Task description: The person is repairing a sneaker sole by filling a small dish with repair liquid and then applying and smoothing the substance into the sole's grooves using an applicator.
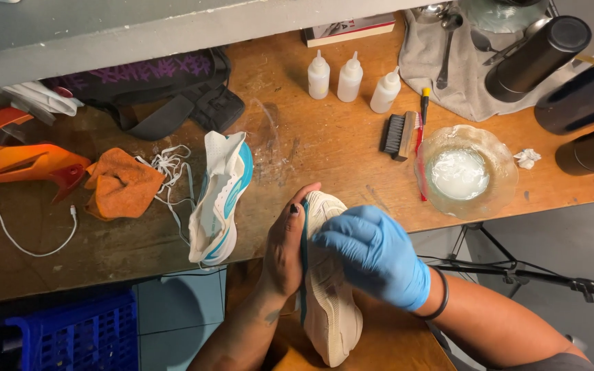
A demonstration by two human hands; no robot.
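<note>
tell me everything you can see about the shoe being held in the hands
The shoe is a cream-white sneaker with teal edging along one side, turned sole-up so its lightly textured, off-white sole faces the camera. It lies lengthwise, one end at the wooden table edge, the other toward the person. The bare left hand grips its teal-trimmed side, thumb over the tip; the blue-gloved right hand presses on the sole. Its upper is hidden.
</note>
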